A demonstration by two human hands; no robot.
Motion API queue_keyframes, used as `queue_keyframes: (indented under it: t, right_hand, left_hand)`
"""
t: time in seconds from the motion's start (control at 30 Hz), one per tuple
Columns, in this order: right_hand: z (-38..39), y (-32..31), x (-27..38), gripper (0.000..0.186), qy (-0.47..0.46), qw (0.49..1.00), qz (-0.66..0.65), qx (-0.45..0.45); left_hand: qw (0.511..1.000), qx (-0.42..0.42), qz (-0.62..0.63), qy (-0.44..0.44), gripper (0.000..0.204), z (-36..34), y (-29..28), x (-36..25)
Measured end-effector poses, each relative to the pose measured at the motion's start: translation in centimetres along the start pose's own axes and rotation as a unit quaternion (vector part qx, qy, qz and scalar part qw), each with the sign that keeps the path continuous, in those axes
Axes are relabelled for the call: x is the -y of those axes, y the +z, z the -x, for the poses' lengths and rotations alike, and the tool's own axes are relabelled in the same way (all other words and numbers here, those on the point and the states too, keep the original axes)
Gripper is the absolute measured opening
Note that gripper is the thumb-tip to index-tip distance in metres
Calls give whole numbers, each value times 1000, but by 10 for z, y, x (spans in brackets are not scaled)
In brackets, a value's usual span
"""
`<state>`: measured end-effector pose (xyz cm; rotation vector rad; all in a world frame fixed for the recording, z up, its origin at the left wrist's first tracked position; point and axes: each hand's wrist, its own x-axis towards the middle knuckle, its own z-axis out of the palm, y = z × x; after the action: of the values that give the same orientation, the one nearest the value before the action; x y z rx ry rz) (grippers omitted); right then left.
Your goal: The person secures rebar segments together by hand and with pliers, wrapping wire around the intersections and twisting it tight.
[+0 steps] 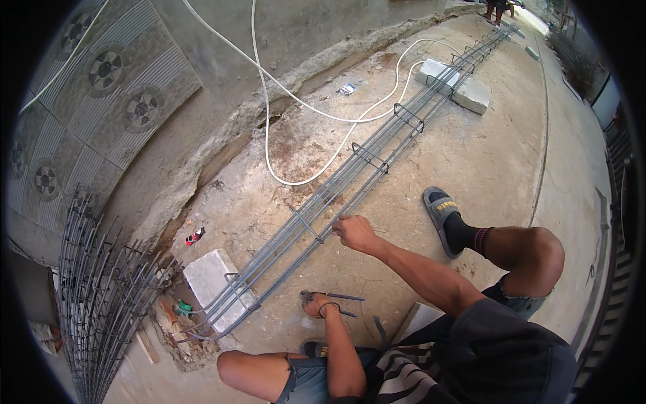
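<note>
A long rebar cage [367, 157], made of thin steel bars with square stirrups [308, 225], runs diagonally across the ground. At its near-side bar, just right of a stirrup, my right hand [354, 233] is closed with bent fingers. What those fingertips pinch is too small to make out. My left hand [314, 306] is lower, between my knees and apart from the cage. It is closed around the head end of a pair of pincers [344, 296], whose two dark handles point to the right.
Pale blocks [214, 275] prop the cage near its left end, and more blocks [471, 95] prop its far part. A white hose [296, 183] loops beside and under the bars. Bundled stirrups [101, 296] stand at left by a tiled wall [128, 81]. A person [496, 10] is far off.
</note>
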<state>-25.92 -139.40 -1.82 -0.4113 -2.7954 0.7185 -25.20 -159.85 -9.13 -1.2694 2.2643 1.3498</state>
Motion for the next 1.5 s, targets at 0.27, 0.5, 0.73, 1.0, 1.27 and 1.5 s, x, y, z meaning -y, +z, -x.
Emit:
queue_keyframes:
  t: [0.27,0.5,0.73,1.0,1.27,1.5]
  right_hand:
    - [36,20,35,9,58,978,-191,-58]
    - [-19,5,2,13,122,990,-68,33]
    - [17,-4,68,8,106,962,-225,-110]
    - [29,18,21,11,29,981,-192,20]
    - [16,-3,26,8,224,949,-200,-93]
    - [28,-6,47,11,46,945,-309,-100]
  left_hand:
    - [914,310,227,127,33,42,9,-60]
    - [907,352,197,122,32,63,45,-71]
    - [779,485,389,-78,29,34,51,-76]
    - [864,412,249,147,18,37,52,-74]
    - [847,273,445,-99,17,97,77,-96]
    - [735,560,343,-169,17,3,52,-95]
